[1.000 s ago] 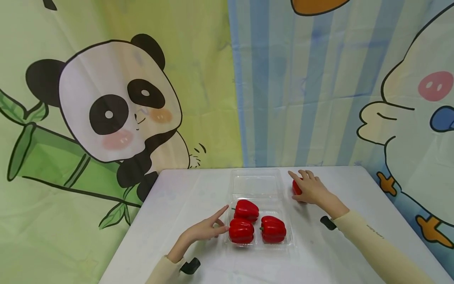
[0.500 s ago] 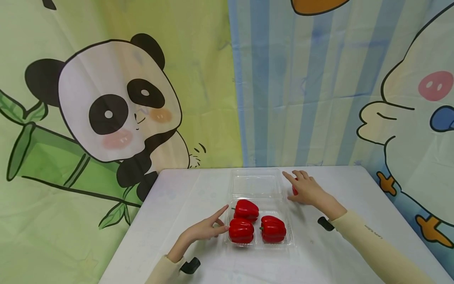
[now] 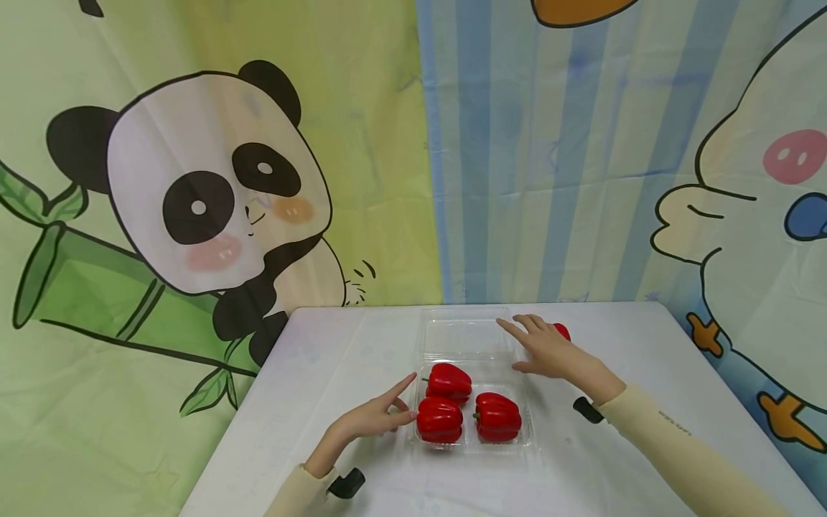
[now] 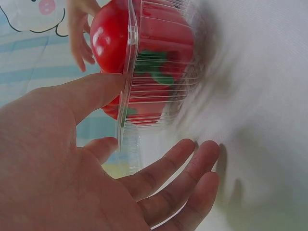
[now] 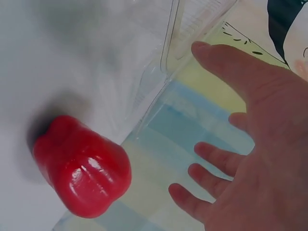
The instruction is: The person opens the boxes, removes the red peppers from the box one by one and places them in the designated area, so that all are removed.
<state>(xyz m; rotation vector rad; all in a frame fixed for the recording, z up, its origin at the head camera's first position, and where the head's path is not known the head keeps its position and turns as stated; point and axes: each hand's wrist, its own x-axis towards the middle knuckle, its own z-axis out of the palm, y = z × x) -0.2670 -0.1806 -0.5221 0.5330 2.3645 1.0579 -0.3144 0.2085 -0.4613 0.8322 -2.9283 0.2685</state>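
In the head view my left hand is at the left side of a clear plastic clamshell box, fingers loosely spread. In the left wrist view its thumb touches the box's rim, and the lower fingers reach out toward the tabletop. Three red bell peppers lie in the box: one at back left, one at front left and one at front right. My right hand, empty with fingers spread, hovers right of the box. Partly hidden behind it, another red bell pepper lies on the table, apart from the fingers.
The box's lid is folded back flat behind the tray. Everything stands on a white table whose far edge meets a cartoon-printed curtain.
My right hand has moved left from over the lone pepper toward the box, and that pepper now shows behind the hand's far side. My left hand and the boxed peppers have stayed put.
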